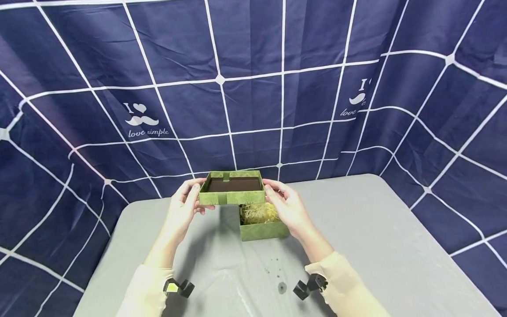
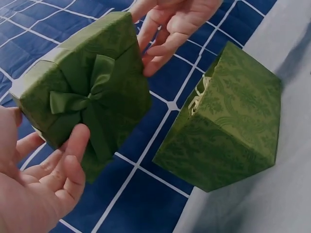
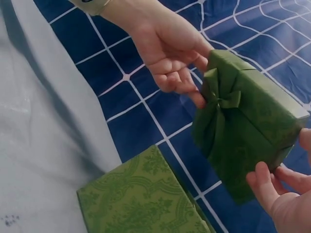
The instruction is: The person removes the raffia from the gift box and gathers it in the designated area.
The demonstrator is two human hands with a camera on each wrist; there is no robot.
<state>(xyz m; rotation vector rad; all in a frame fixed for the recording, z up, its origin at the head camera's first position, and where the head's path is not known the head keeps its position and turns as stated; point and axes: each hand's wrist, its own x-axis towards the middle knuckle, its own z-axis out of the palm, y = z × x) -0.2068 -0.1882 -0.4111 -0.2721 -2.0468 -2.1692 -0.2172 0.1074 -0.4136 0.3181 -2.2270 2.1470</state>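
A green patterned gift box lid [image 1: 233,197] is held up, its dark brown inside facing the head camera. On its outer face is a green ribbon bow [image 2: 89,98], seen in both wrist views. My left hand [image 1: 185,203] grips the lid's left end, thumb at the rim and fingers underneath. The opposite end is between the thumb and fingers of my right hand [image 1: 288,206]. Behind and below the lid, the matching green box base [image 1: 263,232] stands on the table with its top uncovered. Pale yellow shredded filler [image 1: 259,213] shows inside it, partly hidden by the lid.
A grey cover lies over the table [image 1: 356,229]. Dark spots [image 1: 282,288] mark it in front of the box base. Navy curtains [image 1: 253,110] with white grid lines hang behind the table and at both sides.
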